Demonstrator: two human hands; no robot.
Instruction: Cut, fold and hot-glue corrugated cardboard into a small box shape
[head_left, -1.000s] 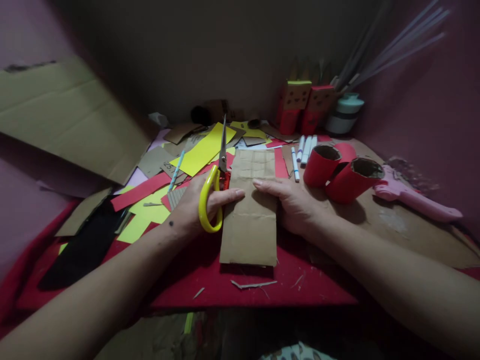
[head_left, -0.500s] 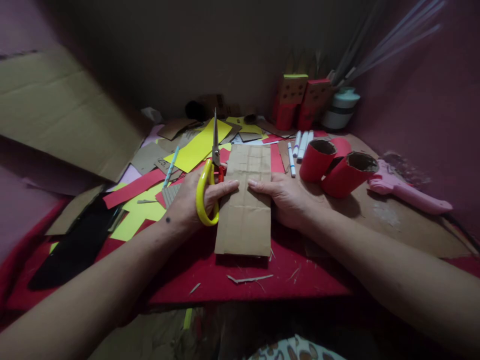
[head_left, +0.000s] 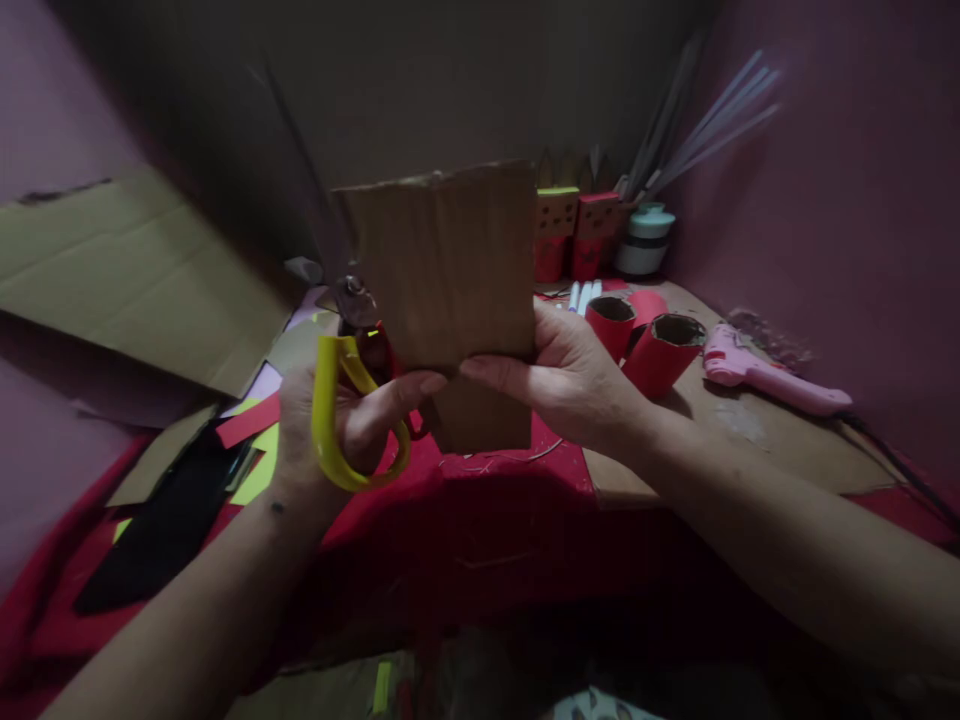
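Observation:
A piece of brown cardboard [head_left: 457, 270] is raised above the table, bent across its lower part where both thumbs press it. My left hand [head_left: 341, 420] grips its left side and also carries scissors [head_left: 326, 420] with yellow and red handles, the blades pointing up and away. My right hand [head_left: 559, 370] is closed on the cardboard's right edge, thumb in front and fingers behind. The fingers behind the sheet are hidden.
Red cardboard tubes [head_left: 664, 355] stand at right, beside a pink glue gun [head_left: 776, 375]. Markers [head_left: 585, 297] lie behind. A black phone-like slab [head_left: 157, 540] and paper scraps [head_left: 251, 422] lie at left, near a large leaning cardboard sheet [head_left: 142, 280].
Both hands have lifted the cardboard toward me and tilted it up. It now shows a bend at the thumbs. The scissors have moved left and closer with my left hand.

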